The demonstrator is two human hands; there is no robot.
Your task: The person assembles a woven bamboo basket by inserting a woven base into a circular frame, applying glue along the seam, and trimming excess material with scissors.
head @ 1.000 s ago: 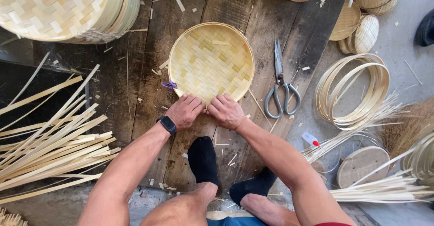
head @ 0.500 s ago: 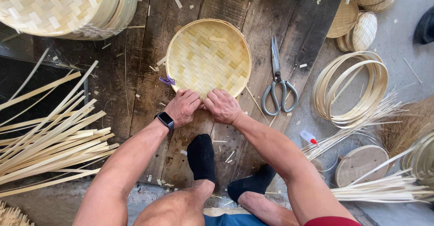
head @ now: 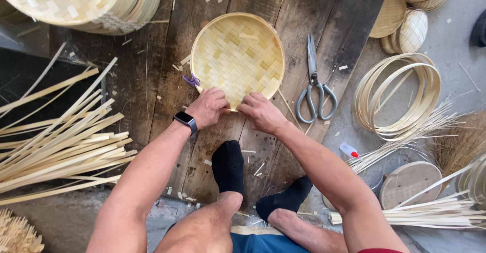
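At frame centre, our left hand and right hand each close a narrow grip on the near rim of the woven bamboo tray; scissors lie just right.

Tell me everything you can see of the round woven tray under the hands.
The round woven tray is pale yellow, plaited from flat bamboo-like strips, with a thin hoop rim. It lies flat, open side up, on the dark wooden planks. The left hand and right hand both press on its near rim. A small purple scrap lies at its left edge.
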